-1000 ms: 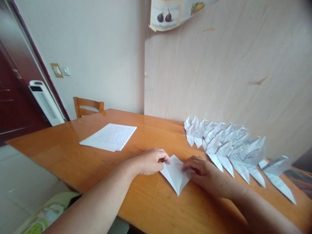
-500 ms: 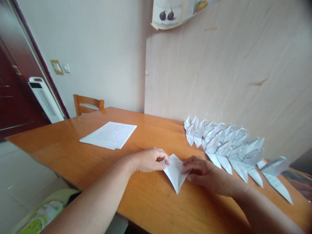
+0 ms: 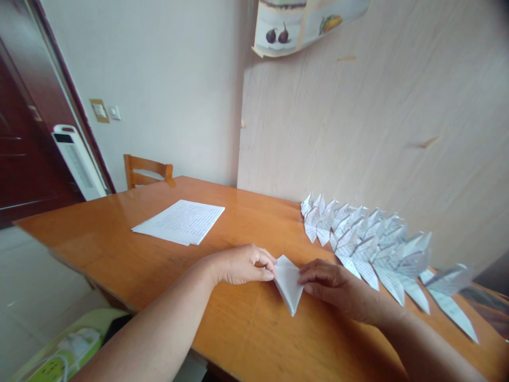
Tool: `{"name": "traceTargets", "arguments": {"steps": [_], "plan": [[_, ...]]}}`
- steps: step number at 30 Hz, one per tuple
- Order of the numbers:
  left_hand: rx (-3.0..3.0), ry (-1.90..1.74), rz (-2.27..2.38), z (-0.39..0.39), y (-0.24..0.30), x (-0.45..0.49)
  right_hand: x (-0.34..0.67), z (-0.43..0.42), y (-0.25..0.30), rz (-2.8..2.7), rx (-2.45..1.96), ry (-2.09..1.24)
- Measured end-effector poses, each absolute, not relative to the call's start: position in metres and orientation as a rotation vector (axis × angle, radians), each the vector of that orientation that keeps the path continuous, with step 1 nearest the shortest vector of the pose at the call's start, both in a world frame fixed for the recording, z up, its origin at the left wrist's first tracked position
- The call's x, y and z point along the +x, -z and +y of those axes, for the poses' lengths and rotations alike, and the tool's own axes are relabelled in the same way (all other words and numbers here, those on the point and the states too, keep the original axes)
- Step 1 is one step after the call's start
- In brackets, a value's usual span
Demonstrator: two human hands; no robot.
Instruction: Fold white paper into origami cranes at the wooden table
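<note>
A white folded paper piece [image 3: 289,284], pointed toward me, lies on the orange wooden table [image 3: 119,254]. My left hand [image 3: 242,263] pinches its left edge with curled fingers. My right hand [image 3: 338,289] rests on its right side, fingers pressed down on the paper. Behind my right hand runs a long row of several finished folded paper pieces [image 3: 374,244] made of printed sheets, reaching from the table's middle to the far right.
A stack of printed paper sheets [image 3: 181,221] lies on the table's left part. A wooden chair [image 3: 147,170] stands behind the table. A wood-panel wall [image 3: 377,116] borders the table's far side. A white tower fan [image 3: 77,159] stands by a dark door.
The two flaps of the paper piece have been brought closer together, so it looks narrower now. Both hands stayed at its sides. The camera shifted slightly.
</note>
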State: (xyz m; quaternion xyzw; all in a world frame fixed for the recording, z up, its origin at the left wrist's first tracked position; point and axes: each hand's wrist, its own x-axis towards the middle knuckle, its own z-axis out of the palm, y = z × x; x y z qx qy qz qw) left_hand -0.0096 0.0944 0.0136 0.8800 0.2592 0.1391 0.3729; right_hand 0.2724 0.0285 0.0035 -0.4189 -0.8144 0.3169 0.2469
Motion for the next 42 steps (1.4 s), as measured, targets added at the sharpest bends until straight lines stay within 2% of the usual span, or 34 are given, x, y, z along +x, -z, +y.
{"name": "traceTargets", "arguments": {"steps": [9, 26, 31, 37, 42], "plan": [[2.060, -0.403, 0.841, 0.096, -0.006, -0.009, 0.269, 0.027, -0.003, -2.154, -1.241, -0.839], [1.930, -0.530, 0.906, 0.090, -0.010, -0.002, 0.260, 0.020, -0.017, -2.104, -1.337, -0.930], [1.980, -0.546, 0.943, 0.088, -0.011, 0.000, 0.256, 0.020, -0.017, -2.150, -1.352, -0.823], [2.033, -0.579, 0.949, 0.087, -0.012, 0.002, 0.251, 0.025, 0.001, -2.125, -1.539, -0.494], [2.115, -0.541, 0.977, 0.083, -0.011, 0.002, 0.247, 0.032, 0.011, -2.057, -1.622, -0.401]]}}
